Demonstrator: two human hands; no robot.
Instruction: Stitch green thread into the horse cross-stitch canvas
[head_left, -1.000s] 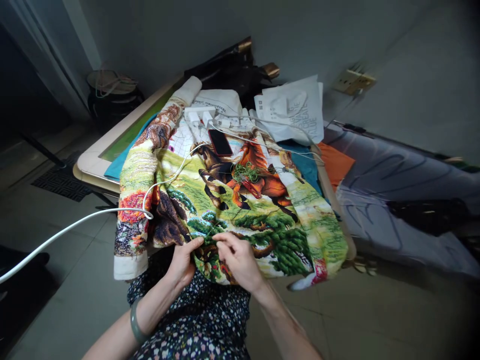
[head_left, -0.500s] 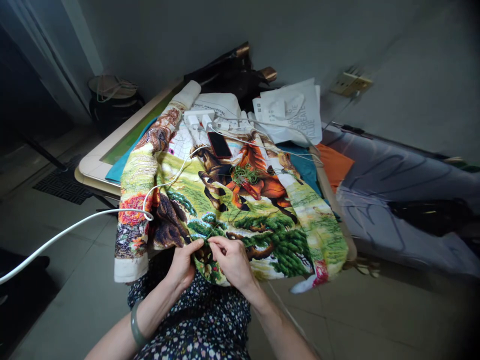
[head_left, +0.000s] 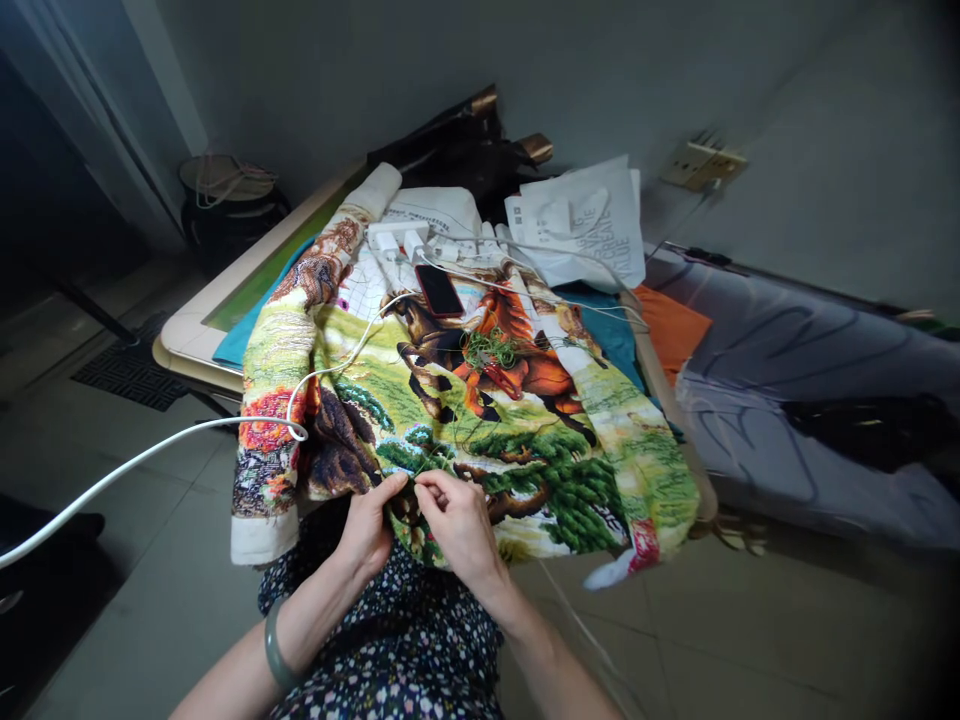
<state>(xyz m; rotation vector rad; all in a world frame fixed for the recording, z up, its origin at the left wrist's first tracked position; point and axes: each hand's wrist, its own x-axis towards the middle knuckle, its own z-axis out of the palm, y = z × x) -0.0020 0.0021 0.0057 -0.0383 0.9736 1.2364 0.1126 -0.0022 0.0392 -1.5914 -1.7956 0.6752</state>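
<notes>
A large embroidered cloth (head_left: 450,400) showing horses, trees and grass hangs from a table down to my lap. My left hand (head_left: 369,525) grips the cloth's lower edge, thumb on top. My right hand (head_left: 459,520) is beside it with fingertips pinched at the same spot on the cloth; a needle or thread there is too small to make out. A tangle of green thread (head_left: 491,348) lies on the horse picture. A green bangle (head_left: 274,650) is on my left wrist.
A red phone (head_left: 439,290) and white chargers (head_left: 397,238) lie on the cloth's far part, with a white cable (head_left: 150,455) running off to the left. White printed bags (head_left: 581,220) sit behind. A grey bed (head_left: 810,380) is at right, a wall socket (head_left: 705,162) above it.
My right hand moved left and closed in to meet the left hand at the cloth's lower edge. The view shifted slightly.
</notes>
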